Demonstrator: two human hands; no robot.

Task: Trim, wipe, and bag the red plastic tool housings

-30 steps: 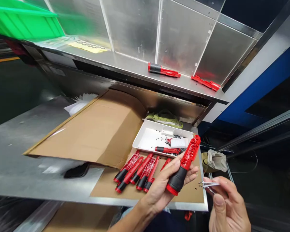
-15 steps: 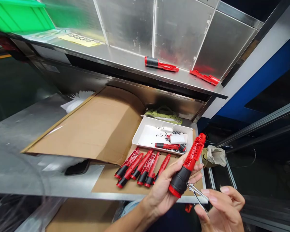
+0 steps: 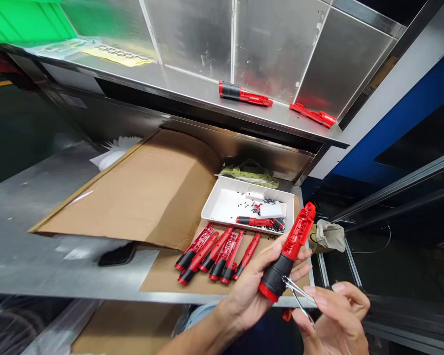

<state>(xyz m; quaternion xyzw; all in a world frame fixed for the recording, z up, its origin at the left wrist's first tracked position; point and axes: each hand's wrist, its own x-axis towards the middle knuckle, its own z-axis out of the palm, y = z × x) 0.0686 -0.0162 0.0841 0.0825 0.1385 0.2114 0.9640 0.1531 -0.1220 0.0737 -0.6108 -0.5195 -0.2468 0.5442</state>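
My left hand (image 3: 249, 288) is wrapped round a red plastic housing with a black sleeve (image 3: 279, 271), its red open end tilted up and to the right. In my right hand (image 3: 336, 315) is a slim pair of metal tweezers (image 3: 299, 293), held between thumb and fingers. The tips of the tweezers meet the side of the black sleeve; whether they pinch anything there is too small to tell. Several similar red and black housings (image 3: 216, 254) lie side by side on a cardboard sheet (image 3: 163, 278) beyond my left hand.
A white tray (image 3: 222, 199) holds small black parts, a white block and a red-black piece. A large cardboard box (image 3: 144, 192) stands left of it. On the steel shelf (image 3: 185, 84) above lie a red-black housing (image 3: 244, 93) and a red piece (image 3: 313, 115). A phone-like dark object (image 3: 117, 254) sits under the box.
My right hand and the tweezers have moved slightly left, the tips shifting further over the black sleeve. My left hand and the housing are nearly still.
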